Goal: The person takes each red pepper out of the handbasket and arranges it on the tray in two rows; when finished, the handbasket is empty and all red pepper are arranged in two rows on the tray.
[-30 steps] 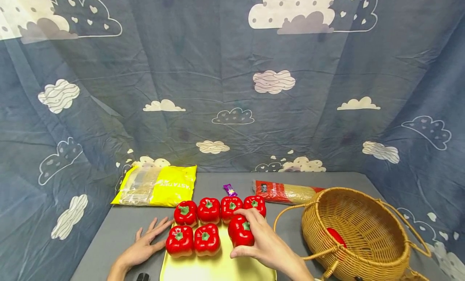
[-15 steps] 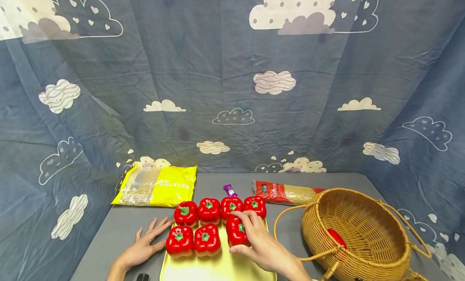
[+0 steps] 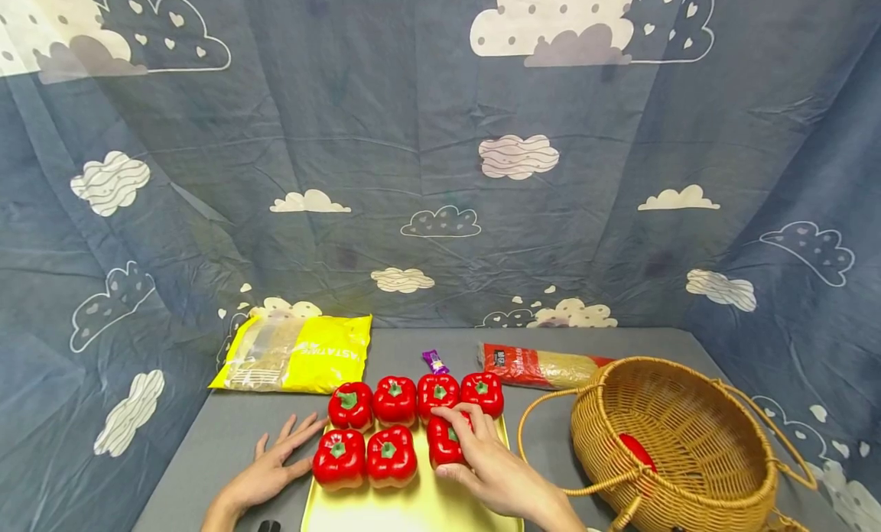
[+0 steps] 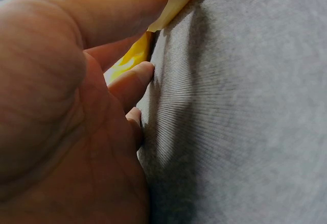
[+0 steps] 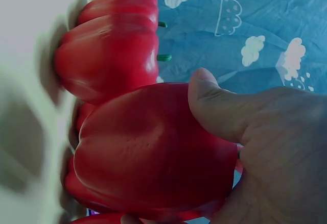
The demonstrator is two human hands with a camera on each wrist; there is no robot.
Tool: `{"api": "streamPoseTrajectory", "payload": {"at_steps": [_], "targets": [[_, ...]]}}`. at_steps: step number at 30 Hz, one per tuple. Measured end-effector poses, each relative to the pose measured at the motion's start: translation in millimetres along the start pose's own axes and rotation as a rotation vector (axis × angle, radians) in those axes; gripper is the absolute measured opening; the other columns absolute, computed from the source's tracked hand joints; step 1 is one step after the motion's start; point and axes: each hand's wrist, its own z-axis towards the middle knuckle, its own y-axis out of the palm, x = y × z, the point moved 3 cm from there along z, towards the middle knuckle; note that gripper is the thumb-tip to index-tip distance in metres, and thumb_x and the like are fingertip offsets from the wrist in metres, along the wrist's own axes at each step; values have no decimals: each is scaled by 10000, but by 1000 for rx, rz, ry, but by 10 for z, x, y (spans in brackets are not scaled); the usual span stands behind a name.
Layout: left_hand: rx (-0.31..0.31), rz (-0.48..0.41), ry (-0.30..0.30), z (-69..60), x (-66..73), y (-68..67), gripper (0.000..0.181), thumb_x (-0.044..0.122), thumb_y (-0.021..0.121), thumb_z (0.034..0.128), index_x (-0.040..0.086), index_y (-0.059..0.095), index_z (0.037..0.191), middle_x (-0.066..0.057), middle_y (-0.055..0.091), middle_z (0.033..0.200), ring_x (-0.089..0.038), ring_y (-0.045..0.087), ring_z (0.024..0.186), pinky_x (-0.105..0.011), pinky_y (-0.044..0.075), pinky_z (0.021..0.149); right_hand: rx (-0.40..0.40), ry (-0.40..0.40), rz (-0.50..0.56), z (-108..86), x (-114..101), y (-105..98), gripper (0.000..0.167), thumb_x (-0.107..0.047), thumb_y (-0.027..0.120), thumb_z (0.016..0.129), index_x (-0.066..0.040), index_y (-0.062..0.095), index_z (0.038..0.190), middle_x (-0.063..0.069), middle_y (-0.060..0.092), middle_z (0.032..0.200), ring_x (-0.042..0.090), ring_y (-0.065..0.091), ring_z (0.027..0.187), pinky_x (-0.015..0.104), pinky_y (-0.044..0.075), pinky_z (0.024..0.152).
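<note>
My right hand [image 3: 499, 471] grips a red bell pepper [image 3: 443, 444] over the right part of a pale yellow tray [image 3: 413, 509]. In the right wrist view my thumb presses that pepper's side. A back row of several red peppers [image 3: 395, 398] with green stems stands beyond it. Two more peppers [image 3: 390, 454] stand side by side at the tray's front left. My left hand [image 3: 264, 471] rests on the grey table, fingers spread, beside the tray's left edge. The left wrist view has its thumb at the tray's rim [image 4: 176, 2].
A wicker basket [image 3: 592, 440] with a red thing [image 3: 636, 449] in it stands at right, handles sticking out. Behind the tray lie a yellow pasta bag [image 3: 330, 356], a small purple wrapped sweet [image 3: 435, 361] and a red noodle packet [image 3: 537, 364]. A small black object [image 3: 269, 526] lies at front.
My right hand has moved slightly left and lower with the pepper, which now stands nearer the front pair. The left hand has stayed still.
</note>
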Motion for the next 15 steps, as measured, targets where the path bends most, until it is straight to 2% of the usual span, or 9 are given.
{"api": "streamPoseTrajectory", "payload": {"at_steps": [7,15], "targets": [[-1,0,4,6,1,-11,629,320,614,995,172,388,1563,-222,166,1658,-502,-130,1507,-723,-215,1054,-42,-6,-15,27,29,31,666,-340,698,924,-185,407,1503,22,394,1349,219,399,1256,471,467,1018],[-1,-5,-5,10,-20,-3,635,316,631,983,175,399,1558,-217,166,1659,-498,-137,1507,-722,-223,1051,-79,-2,-16,41,44,59,640,-304,727,915,-231,440,1482,-13,397,1348,217,421,1250,438,493,995]]}}
